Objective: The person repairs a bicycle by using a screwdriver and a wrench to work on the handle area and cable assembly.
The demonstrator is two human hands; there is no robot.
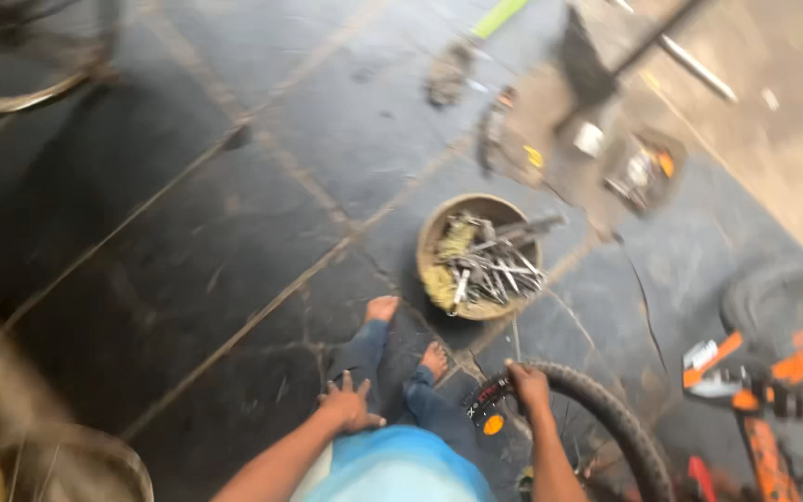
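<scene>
Black knobbly rubber bicycle tyre [606,409] curved beneath the right hand [527,386], which gripped it; the left hand [348,405] rested spread on the knee.

One round basket [434,232] heaped with metal tools, too blurred to count. Two hands: left hand [348,405], right hand [527,385]. Two bare feet [382,308]. One knobby bicycle tyre [606,406]. One orange bicycle frame [764,381]. One green-handled tool [498,17].
</scene>
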